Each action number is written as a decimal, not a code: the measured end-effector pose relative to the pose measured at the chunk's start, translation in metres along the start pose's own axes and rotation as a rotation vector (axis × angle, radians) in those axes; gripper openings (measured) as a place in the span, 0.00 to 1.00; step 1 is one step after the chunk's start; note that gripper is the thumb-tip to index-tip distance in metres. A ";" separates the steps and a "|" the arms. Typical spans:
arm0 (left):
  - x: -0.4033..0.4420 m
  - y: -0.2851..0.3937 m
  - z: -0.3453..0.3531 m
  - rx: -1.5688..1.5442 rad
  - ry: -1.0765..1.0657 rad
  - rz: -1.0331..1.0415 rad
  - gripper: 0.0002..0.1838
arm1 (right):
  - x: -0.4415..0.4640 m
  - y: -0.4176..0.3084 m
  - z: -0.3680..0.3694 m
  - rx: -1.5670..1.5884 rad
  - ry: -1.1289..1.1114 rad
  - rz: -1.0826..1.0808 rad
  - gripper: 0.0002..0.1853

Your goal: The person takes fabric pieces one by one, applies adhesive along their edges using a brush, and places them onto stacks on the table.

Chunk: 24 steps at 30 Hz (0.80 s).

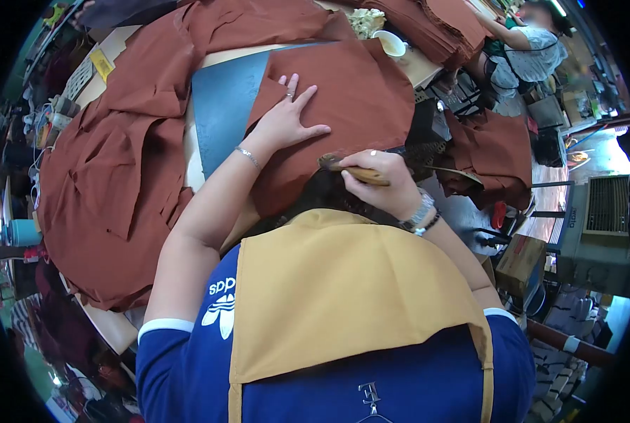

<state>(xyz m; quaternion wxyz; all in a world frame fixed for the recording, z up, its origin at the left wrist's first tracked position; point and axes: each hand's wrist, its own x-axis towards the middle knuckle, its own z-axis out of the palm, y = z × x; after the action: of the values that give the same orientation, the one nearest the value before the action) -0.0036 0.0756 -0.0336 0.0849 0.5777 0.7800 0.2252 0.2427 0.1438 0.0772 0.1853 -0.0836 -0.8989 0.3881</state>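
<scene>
A reddish-brown sheet of material (357, 92) lies over a blue-grey board (223, 106) on the table. My left hand (290, 121) rests flat on the sheet with its fingers spread. To its right, my right hand (385, 182) is closed around the wooden handle of a brush (364, 175). The brush's head is at the sheet's near edge, beside a dark patterned surface. What its bristles touch is too small to tell.
Large reddish-brown pieces (110, 176) are heaped at the left, with a stack (435, 28) at the back right. A white cup (389, 44) stands beyond the sheet. Another person (530, 53) is at the upper right. A cardboard box (521, 264) is at the right.
</scene>
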 end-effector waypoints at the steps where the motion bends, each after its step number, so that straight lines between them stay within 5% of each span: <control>1: 0.000 0.001 -0.002 0.000 0.001 0.012 0.55 | -0.001 0.003 -0.001 -0.019 -0.013 -0.009 0.08; 4: 0.000 0.025 -0.028 0.151 -0.143 -0.085 0.55 | -0.014 0.009 -0.024 -0.098 -0.052 0.035 0.07; 12: 0.008 0.003 -0.004 0.010 -0.038 0.028 0.54 | 0.011 0.003 0.006 0.026 -0.112 -0.130 0.11; 24: 0.024 -0.004 -0.002 -0.004 -0.002 0.115 0.54 | 0.016 0.002 -0.007 0.038 -0.249 -0.079 0.09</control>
<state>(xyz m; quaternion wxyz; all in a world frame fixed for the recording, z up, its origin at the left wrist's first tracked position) -0.0153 0.0964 -0.0305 0.0737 0.6217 0.7449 0.2306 0.2305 0.1545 0.0844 0.0888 0.0043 -0.9100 0.4049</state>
